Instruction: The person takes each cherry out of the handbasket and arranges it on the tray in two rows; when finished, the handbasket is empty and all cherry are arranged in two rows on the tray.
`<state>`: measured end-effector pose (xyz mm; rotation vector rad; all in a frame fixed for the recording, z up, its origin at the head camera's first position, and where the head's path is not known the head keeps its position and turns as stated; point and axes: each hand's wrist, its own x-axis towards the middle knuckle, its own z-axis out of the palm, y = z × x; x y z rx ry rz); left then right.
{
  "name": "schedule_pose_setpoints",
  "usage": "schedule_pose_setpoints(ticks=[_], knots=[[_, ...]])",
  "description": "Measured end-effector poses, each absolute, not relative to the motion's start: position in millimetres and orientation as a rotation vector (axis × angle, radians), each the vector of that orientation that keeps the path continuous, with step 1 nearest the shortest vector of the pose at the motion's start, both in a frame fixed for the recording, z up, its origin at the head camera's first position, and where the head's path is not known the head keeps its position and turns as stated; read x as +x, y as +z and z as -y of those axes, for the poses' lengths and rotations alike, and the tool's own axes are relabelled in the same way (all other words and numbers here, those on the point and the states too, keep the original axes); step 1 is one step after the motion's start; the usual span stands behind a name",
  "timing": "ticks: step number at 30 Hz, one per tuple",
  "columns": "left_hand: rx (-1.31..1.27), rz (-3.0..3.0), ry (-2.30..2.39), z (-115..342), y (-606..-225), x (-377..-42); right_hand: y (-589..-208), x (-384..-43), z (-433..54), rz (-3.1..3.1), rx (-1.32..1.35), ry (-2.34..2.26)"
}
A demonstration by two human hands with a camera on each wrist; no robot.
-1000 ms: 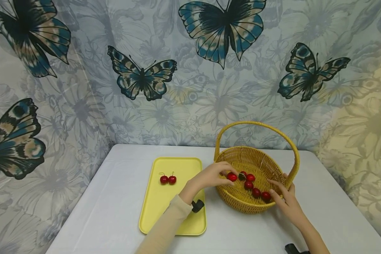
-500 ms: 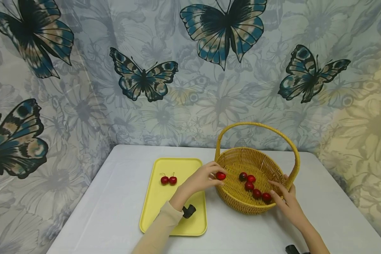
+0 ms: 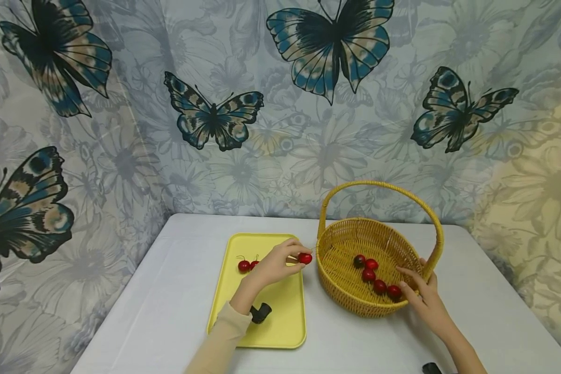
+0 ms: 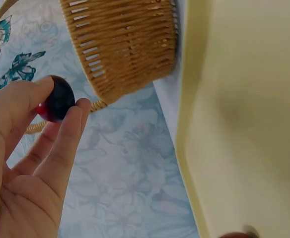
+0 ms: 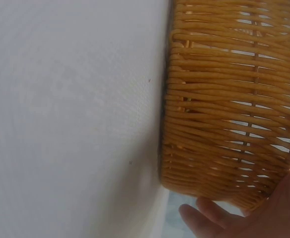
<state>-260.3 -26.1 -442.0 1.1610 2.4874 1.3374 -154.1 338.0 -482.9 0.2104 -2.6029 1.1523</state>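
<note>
Between the thumb and fingertips of my left hand (image 3: 271, 267) is a red cherry (image 3: 305, 258), held over the right edge of the yellow tray (image 3: 285, 317). The left wrist view shows this cherry (image 4: 59, 101) dark on the near side. Two cherries (image 3: 244, 266) lie on the tray, one partly behind the left hand. My right hand (image 3: 425, 301) grips the right rim of the wicker basket (image 3: 350, 298), some fingers inside and others outside. Several cherries (image 3: 368, 275) rest on the basket's floor. In the right wrist view, fingers (image 5: 199, 220) show beside the woven wall.
The basket's tall arched handle (image 3: 378, 183) rises over it. A white table (image 3: 145, 301) carries both tray and basket. Behind stands a butterfly-print cloth backdrop (image 3: 243, 182). Black devices (image 3: 262, 313) sit at the wrists.
My left hand has carried the cherry leftward out of the basket, across its rim, to the tray's right edge. The right hand stays on the basket, which has not moved.
</note>
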Motion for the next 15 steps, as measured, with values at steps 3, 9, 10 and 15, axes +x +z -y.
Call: schedule_pose_setpoints(ticks=[3, 9, 10, 15], knots=[[1.109, -2.496, 1.348, 35.1, -447.0, -260.1, -483.9, -154.0, -337.6, 2.599, 0.214, 1.144], [1.039, -2.554, 1.333, 53.4, -453.6, -259.6, -483.6, -154.9, -337.8, 2.601, 0.221, 1.148], [1.036, -2.571, 1.324, 55.8, -454.2, -259.6, -483.6, -155.0, -338.0, 2.599, 0.221, 1.147], [1.026, -2.679, 1.261, 65.6, -456.3, -259.6, -483.5, -155.2, -338.5, 2.592, 0.223, 1.143]])
